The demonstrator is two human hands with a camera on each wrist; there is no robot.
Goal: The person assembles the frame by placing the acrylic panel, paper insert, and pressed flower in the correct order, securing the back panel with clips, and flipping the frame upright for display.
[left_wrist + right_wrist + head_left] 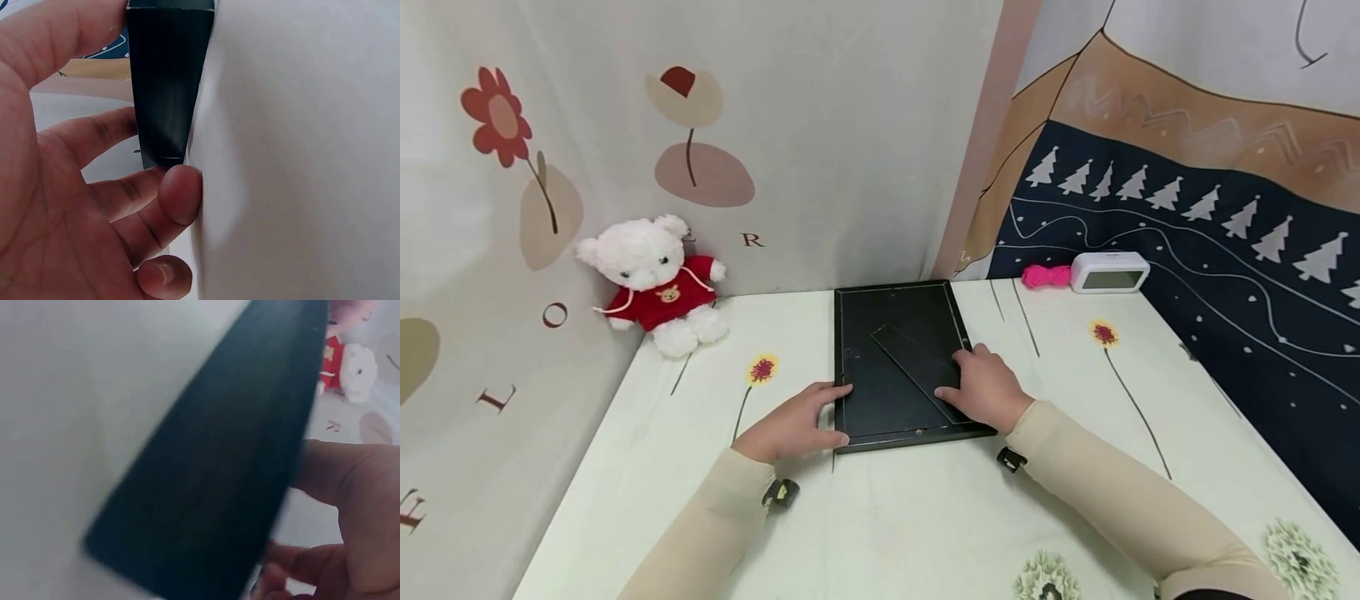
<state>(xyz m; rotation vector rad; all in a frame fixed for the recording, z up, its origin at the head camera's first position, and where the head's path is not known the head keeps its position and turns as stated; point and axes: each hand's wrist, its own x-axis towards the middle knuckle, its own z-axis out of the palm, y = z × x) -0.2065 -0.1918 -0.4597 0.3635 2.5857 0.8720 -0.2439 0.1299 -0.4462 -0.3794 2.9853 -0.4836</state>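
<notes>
A black picture frame lies back side up on the table, with a narrow stand leg slanting across its back. My left hand touches its left edge, thumb at the near corner and index finger on the rim. In the left wrist view, the other fingers are bent beside the frame's dark side. My right hand grips the right edge, thumb on the back; the tips of its other fingers are hidden. In the right wrist view the frame is blurred beside this hand.
A white teddy bear in a red top sits at the back left. At the back right stand a white digital clock and a small pink item. Printed curtains hang behind the flower-patterned tablecloth.
</notes>
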